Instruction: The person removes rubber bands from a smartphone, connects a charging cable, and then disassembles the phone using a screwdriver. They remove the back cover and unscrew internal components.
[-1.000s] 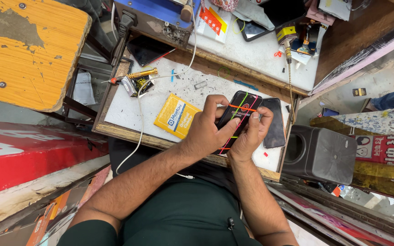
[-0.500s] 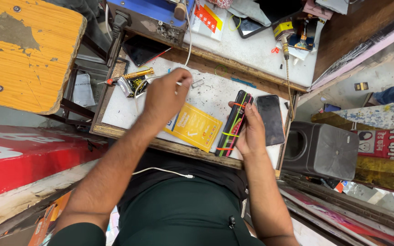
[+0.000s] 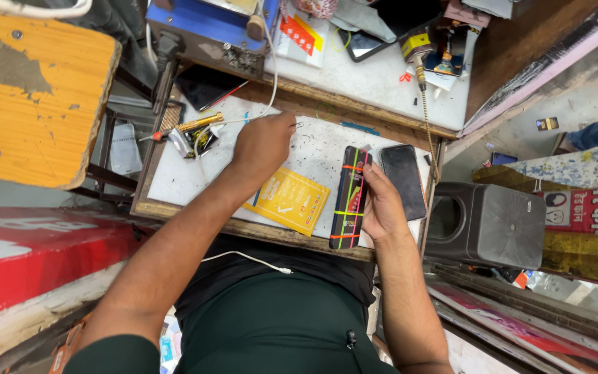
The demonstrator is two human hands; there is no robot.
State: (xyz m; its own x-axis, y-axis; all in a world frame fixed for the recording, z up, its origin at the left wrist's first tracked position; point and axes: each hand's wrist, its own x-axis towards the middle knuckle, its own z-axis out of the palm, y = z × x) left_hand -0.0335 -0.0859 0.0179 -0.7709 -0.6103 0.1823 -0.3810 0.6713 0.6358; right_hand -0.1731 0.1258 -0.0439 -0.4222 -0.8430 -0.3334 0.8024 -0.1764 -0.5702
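Your left hand left the banded phone and reached up the board, fingers pinched at a small metal piece; your right hand stayed gripping the phone.

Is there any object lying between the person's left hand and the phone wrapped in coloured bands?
Yes. The yellow packet lies flat on the white board between the left hand and the banded phone, which the right hand holds.
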